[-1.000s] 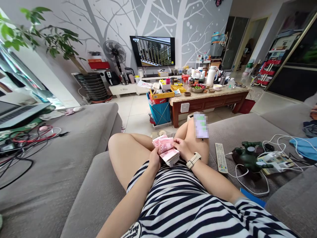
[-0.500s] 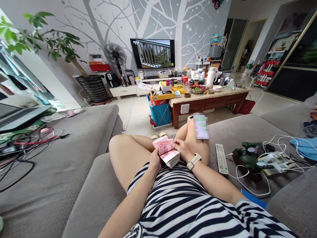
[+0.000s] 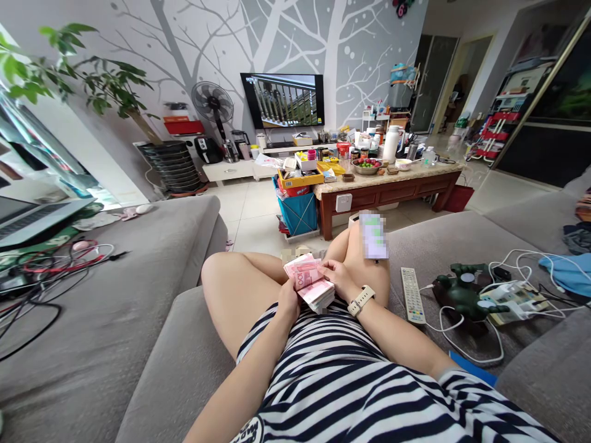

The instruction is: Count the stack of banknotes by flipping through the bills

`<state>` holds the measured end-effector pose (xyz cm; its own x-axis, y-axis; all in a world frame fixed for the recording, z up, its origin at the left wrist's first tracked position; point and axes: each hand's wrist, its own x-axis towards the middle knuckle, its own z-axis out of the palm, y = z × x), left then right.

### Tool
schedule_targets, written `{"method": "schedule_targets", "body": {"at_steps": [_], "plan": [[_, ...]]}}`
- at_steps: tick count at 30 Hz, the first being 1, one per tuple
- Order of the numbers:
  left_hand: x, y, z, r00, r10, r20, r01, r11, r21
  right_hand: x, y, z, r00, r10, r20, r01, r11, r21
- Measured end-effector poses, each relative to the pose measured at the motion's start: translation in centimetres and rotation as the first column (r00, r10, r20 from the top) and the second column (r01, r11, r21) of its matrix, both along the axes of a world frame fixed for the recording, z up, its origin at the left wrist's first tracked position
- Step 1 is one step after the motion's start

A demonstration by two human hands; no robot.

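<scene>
A thick stack of pink banknotes (image 3: 314, 291) is held over my lap, folded so that part of it stands up and the rest lies back toward me. My left hand (image 3: 289, 300) is closed round the stack's left side. At the upper right edge, the fingers of my right hand (image 3: 339, 277) pinch the standing notes; how many they hold I cannot make out. A pale watch (image 3: 361, 301) is on my right wrist. On my right knee rests a phone (image 3: 373, 235) with a blurred screen.
A remote control (image 3: 412, 295) lies on the sofa to my right, beside a dark green figure (image 3: 466, 294) and a power strip (image 3: 519, 301) with white cables. Tangled cables (image 3: 34, 280) and a laptop (image 3: 41, 221) are on the left. Ahead stands a crowded coffee table (image 3: 392, 187).
The view has shifted very slightly. Both hands stay on the stack of banknotes, with only a small movement of the right fingers at the upper edge.
</scene>
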<state>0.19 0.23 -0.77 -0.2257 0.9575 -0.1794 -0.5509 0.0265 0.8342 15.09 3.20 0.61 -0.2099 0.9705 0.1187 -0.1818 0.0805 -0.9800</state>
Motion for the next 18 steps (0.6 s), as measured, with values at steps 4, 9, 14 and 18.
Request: {"method": "schedule_targets", "body": {"at_steps": [4, 9, 14, 18], "plan": [[0.0, 0.1, 0.2, 0.998, -0.039, 0.047, 0.039, 0.999, 0.007, -0.05, 0.08, -0.13, 1.0, 0.003, -0.011, -0.003, 1.0, -0.005], [-0.02, 0.14, 0.27, 0.996, -0.026, 0.083, 0.027, 1.0, -0.014, -0.09, 0.09, -0.18, 1.0, -0.011, 0.0, 0.011, 1.0, 0.005], [0.01, 0.08, 0.21, 0.996, -0.006, 0.09, 0.01, 0.999, -0.042, -0.03, -0.22, 0.26, 0.999, -0.023, 0.041, 0.022, 1.0, 0.02], [0.09, -0.06, 0.44, 0.999, 0.007, 0.05, -0.005, 0.999, -0.046, -0.1, -0.34, 0.29, 1.0, -0.013, 0.023, 0.013, 1.0, -0.002]]}}
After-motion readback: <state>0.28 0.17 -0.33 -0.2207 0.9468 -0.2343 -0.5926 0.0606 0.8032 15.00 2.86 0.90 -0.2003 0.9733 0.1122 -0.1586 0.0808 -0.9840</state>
